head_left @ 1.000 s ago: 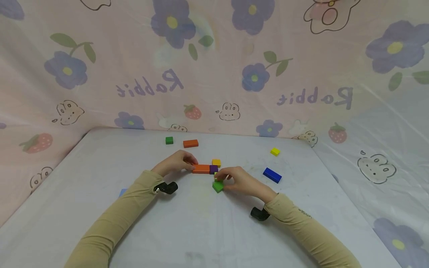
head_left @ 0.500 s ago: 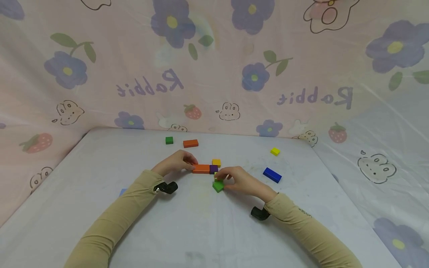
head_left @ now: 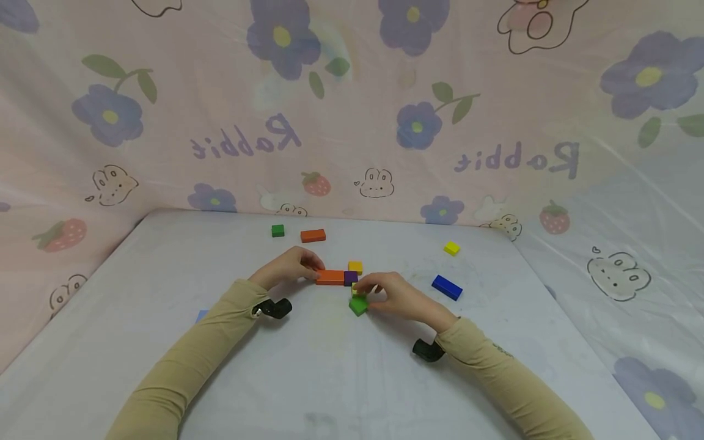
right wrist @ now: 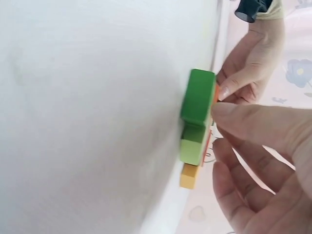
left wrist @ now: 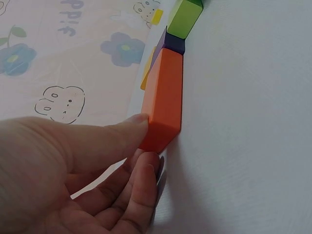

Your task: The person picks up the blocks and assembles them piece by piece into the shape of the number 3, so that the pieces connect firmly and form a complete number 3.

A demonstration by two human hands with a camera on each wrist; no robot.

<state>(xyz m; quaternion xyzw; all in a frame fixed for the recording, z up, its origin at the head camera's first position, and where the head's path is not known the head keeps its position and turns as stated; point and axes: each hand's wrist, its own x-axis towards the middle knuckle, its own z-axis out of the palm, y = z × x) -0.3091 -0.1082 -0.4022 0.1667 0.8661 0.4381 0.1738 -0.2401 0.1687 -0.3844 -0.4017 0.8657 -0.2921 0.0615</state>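
Note:
In the head view, an orange rectangular block [head_left: 330, 277] lies at the table's middle, its right end against a small purple block [head_left: 351, 278]. My left hand [head_left: 291, 267] grips the orange block's left end, the thumb against its side in the left wrist view. A light green block [left wrist: 185, 18] adjoins the purple one, partly hidden by fingers in the head view. Set at an angle nearest me is a green block [head_left: 359, 306]. My right hand [head_left: 398, 296] holds it, thumb at its edge and index finger over the light green block. Behind the purple block sits a yellow-orange block [head_left: 355, 267].
Toward the back lie a dark green cube [head_left: 277, 230] and a red-orange block [head_left: 313, 235]. A yellow block [head_left: 452, 248] and a blue block [head_left: 447, 288] are on the right. Beside the left forearm, a light blue piece [head_left: 201, 315] is mostly hidden.

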